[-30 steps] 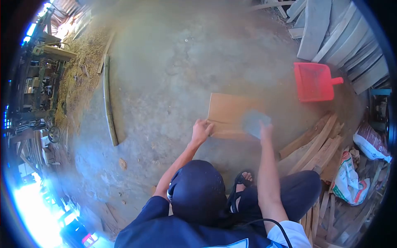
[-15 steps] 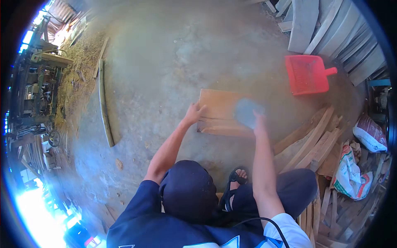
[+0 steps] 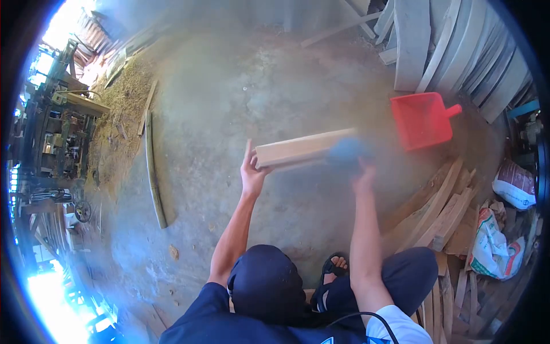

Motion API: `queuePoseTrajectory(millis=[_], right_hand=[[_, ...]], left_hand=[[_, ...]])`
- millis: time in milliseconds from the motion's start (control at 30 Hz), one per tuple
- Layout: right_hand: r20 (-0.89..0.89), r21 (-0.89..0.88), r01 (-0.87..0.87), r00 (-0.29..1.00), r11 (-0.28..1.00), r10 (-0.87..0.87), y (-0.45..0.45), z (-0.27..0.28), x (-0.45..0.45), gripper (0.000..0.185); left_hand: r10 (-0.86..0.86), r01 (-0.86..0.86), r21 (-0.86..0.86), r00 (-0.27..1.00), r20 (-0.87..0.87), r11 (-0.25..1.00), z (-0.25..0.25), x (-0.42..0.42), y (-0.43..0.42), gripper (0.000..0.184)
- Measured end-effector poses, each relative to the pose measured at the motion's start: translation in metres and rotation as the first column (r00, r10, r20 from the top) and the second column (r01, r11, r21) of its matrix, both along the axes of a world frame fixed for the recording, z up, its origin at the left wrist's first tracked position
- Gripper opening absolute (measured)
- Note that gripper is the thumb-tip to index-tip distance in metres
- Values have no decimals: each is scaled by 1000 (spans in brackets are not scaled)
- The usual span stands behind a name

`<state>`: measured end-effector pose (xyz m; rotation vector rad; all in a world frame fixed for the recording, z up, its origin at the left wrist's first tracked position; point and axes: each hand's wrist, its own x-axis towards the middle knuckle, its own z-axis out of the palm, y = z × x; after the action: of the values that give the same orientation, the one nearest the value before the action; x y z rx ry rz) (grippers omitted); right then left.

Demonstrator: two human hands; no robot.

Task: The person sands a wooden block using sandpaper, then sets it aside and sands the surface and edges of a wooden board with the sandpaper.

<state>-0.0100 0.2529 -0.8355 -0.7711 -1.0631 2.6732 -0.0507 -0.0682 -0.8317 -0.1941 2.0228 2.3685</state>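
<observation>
Since the earlier frame, the wooden board (image 3: 298, 148) had been turned: a narrow, pale face was presented in place of the broad brown one. The left hand (image 3: 252, 172) was set at the board's left end, with the index finger extended past the end and the thumb and remaining fingers closed about the near left corner. The right hand (image 3: 362, 178) was closed on a blue pad (image 3: 345, 148) at the board's right end; its exact finger placement could not be told because of blur.

For good control, the left end was judged to need a firm hold, with fingers kept clear of the pad's path. Even pressure and strokes along the length were judged preferable, the pad being kept flat so that the corners were not rounded.

The board was located between the hands, slightly farther from the body than either, its right end angled away. Whether it was borne by the floor (image 3: 200, 149) or held above it could not be told.

Outward, a red dustpan (image 3: 424, 121) was placed toward the floor's right edge, below leaning planks (image 3: 412, 51) at the far right corner. Wood strips (image 3: 435, 212) were piled along the near right edge.
</observation>
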Motion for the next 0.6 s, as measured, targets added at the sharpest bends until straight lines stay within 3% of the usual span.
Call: queuePoseTrajectory(millis=[67,100,200,233,333,400,467,567,600], right_hand=[[57,17,4,998,1000,-5,0,2,1,39],[41,-1,-26,999,1000,26,-5,4,1,38],[23,3,-98,995,995,97,-4,6,-7,37],[56,32,-112,992,993,110,-5,12,-10,39],[95,235,-68,994,970,46,-7,19,-15,42],[63,387,93,990,917,-127,-7,27,-17,39],[-13,510,318,932,799,-363,-6,52,-21,33],[-57,913,192,933,361,-355,-7,87,-33,34],[83,951,0,963,308,-257,-14,97,-34,33]], left_hand=[[-128,108,-279,990,-52,954,0,-2,-6,71],[-121,87,-339,990,-79,937,-4,-5,-7,55],[-79,72,-286,997,-13,956,-49,-23,-24,45],[-169,127,-431,984,-60,893,-53,-30,-31,51],[-253,237,-387,967,10,891,20,-28,-12,64],[-217,199,-412,976,3,889,10,-33,-8,62],[-171,153,-347,985,-21,925,-4,-35,-6,58],[-201,164,-366,978,-65,916,-5,-33,-8,54],[-209,180,-380,977,-37,907,-2,-31,-9,55]])
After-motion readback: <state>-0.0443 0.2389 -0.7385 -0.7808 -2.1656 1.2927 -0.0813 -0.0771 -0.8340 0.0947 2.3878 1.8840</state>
